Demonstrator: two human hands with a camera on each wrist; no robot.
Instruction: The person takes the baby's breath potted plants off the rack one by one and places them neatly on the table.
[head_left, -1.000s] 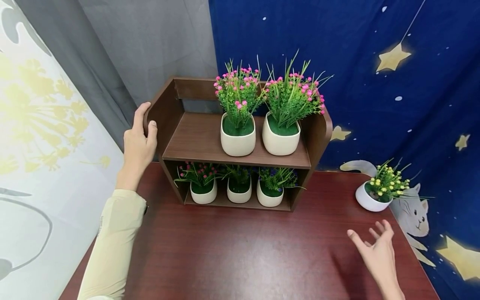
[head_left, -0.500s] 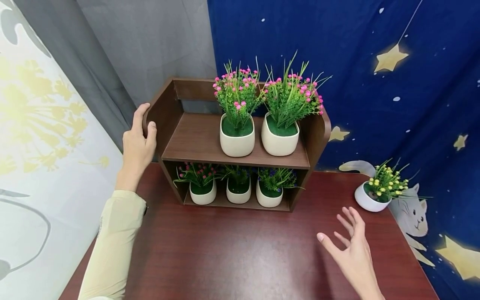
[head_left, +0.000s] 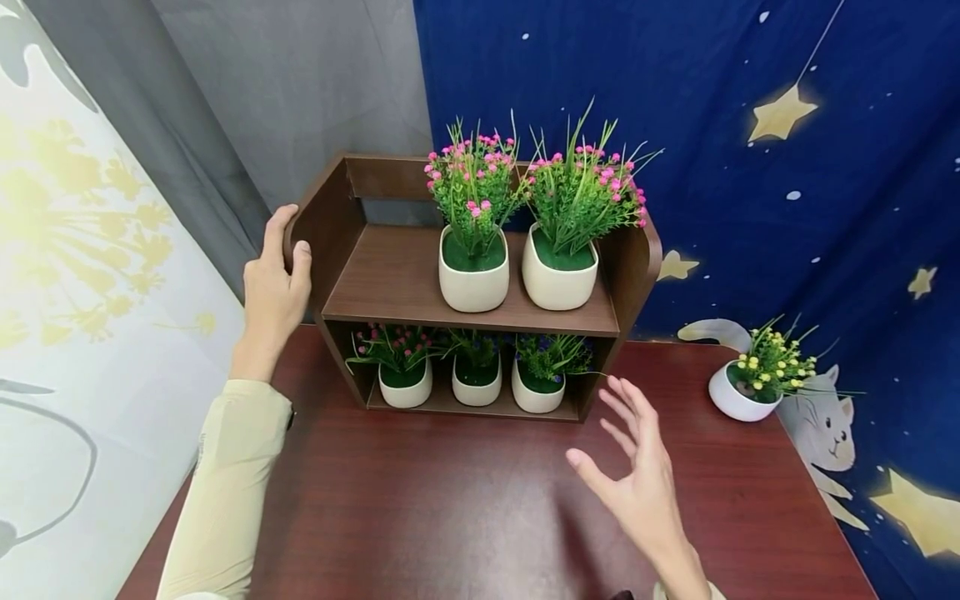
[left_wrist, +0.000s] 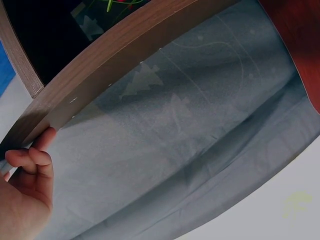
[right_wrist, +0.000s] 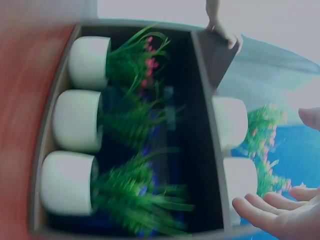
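Observation:
My left hand (head_left: pixel 272 287) grips the upper left side panel (head_left: pixel 327 229) of a brown two-tier wooden shelf (head_left: pixel 375 283). In the left wrist view, its fingers (left_wrist: pixel 45 140) curl round the panel's edge. My right hand (head_left: pixel 636 475) is in front of the shelf's lower right corner, fingers spread, holding nothing. On the top board stand two white pots with pink flowers, one in the middle (head_left: pixel 474 283) and one at the right (head_left: pixel 561 279). Below them sit three smaller white pots: pink-flowered (head_left: pixel 406 385), plain green (head_left: pixel 477 385) and blue-flowered (head_left: pixel 538 393).
The shelf stands toward the back of a dark red table (head_left: pixel 450 500). At the table's right edge is a white bowl-shaped pot (head_left: pixel 742 400) with yellow flowers. A grey curtain (head_left: pixel 300 83) and a blue starry curtain (head_left: pixel 660 83) hang behind.
My right hand has moved left across the front of the table, from near the yellow-flowered pot to the shelf's right corner. The left hand stays on the shelf panel.

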